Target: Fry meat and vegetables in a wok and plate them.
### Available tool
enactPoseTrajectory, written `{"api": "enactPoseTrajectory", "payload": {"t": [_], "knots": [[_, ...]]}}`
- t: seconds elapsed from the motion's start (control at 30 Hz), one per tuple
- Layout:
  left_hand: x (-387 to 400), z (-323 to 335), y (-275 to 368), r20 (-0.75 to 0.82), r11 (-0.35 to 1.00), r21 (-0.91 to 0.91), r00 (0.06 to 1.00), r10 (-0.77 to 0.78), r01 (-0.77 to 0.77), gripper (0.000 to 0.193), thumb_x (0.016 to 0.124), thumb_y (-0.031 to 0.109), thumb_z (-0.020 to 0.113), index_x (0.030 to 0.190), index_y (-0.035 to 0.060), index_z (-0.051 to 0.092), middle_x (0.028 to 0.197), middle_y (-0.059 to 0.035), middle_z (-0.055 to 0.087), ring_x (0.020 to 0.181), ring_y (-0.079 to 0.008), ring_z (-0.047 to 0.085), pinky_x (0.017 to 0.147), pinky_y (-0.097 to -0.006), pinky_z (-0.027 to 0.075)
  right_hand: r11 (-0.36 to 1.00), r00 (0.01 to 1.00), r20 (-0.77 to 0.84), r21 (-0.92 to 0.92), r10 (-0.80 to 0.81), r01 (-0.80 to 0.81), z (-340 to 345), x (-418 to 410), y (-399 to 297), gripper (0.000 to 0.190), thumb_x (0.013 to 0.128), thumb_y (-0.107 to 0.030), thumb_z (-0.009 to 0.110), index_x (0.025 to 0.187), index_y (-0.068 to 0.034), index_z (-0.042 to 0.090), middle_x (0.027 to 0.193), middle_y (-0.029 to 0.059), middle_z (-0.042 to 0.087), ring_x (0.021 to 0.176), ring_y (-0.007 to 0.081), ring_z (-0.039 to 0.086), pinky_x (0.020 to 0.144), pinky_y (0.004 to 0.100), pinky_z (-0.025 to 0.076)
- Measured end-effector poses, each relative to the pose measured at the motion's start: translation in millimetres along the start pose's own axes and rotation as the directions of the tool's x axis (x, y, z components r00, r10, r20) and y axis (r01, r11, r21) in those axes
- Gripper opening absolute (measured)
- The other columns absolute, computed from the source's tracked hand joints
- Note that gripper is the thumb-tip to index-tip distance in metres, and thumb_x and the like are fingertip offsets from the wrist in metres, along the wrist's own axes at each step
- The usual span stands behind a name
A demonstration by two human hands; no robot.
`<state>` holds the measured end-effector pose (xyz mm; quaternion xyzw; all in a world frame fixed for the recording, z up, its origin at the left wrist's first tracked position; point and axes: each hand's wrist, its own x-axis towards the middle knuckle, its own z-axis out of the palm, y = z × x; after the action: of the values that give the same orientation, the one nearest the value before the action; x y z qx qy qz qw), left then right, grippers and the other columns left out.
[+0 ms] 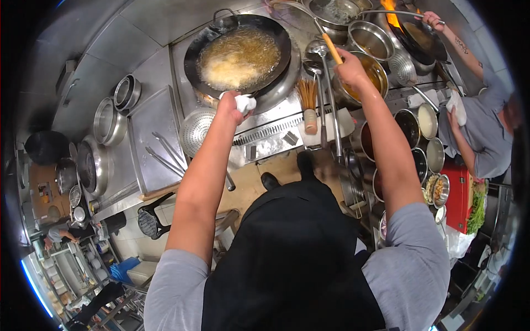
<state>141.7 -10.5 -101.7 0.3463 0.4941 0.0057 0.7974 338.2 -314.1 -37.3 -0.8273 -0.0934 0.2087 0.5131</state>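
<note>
My left hand [235, 108] grips the near edge of a large black wok [194, 62] through a folded white cloth [245, 104]. Bubbling oil [240, 58] fills the wok, with pale foam on its near left part. My right hand [351, 69] is closed around the wooden handle [331, 47] of a long utensil, whose blurred wire head is over the back of the stove. To the right of the wok, a bamboo wok brush [308, 107] and ladles [330, 95] lie near the stove's front edge. A perforated steel skimmer [198, 129] rests left of my left forearm.
At right, a co-worker's hand [433, 20] holds a utensil over another wok with flames [391, 14]. A pot of orange-brown liquid [379, 76] stands below my right hand. Metal tongs [165, 155] lie on the left counter, near stacked steel bowls [109, 122]. Several sauce containers [426, 121] stand at right.
</note>
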Motion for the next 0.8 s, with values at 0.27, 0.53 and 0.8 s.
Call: {"api": "enactPoseTrajectory", "payload": {"t": [0.27,0.53,0.8], "knots": [[57.7,-8.2,-21.6,0.058,0.937,-0.169,0.946,0.318,-0.305,0.025,0.088,0.010,0.050,0.108,-0.0046,0.050,0.097,-0.0194,0.063,0.078,-0.0346,0.066,0.066,-0.0474,0.058,0.582,0.995,-0.099,0.808,-0.018,0.091,-42.9,-70.5,17.4,0.073,0.080,0.010,0.052,0.147,-0.008,0.030,0.095,0.0131,0.057,0.056,0.0104,0.048,0.046,0.0218,0.040],[23.6,-4.0,-31.5,0.075,0.969,-0.057,0.966,0.246,-0.242,0.020,0.093,0.020,0.052,0.102,0.0016,0.054,0.095,-0.0135,0.064,0.085,-0.0299,0.066,0.074,-0.0455,0.056,-0.199,0.945,0.326,0.928,0.025,-0.314,-138.6,-65.6,110.6,0.036,0.092,-0.009,0.049,0.123,0.008,0.040,0.103,0.0206,0.055,0.063,0.0150,0.052,0.051,0.0221,0.049],[-34.6,-29.7,-123.2,0.029,0.925,-0.150,0.933,0.358,-0.350,0.037,0.087,0.014,0.067,0.117,-0.0013,0.055,0.107,-0.0129,0.065,0.091,-0.0251,0.066,0.081,-0.0379,0.054,0.343,0.834,0.433,0.769,0.341,-0.540,-4.3,-160.0,189.5,0.017,0.092,-0.020,0.054,0.104,-0.008,0.057,0.087,0.0062,0.064,0.074,0.0180,0.063,0.069,0.0333,0.055]]}}
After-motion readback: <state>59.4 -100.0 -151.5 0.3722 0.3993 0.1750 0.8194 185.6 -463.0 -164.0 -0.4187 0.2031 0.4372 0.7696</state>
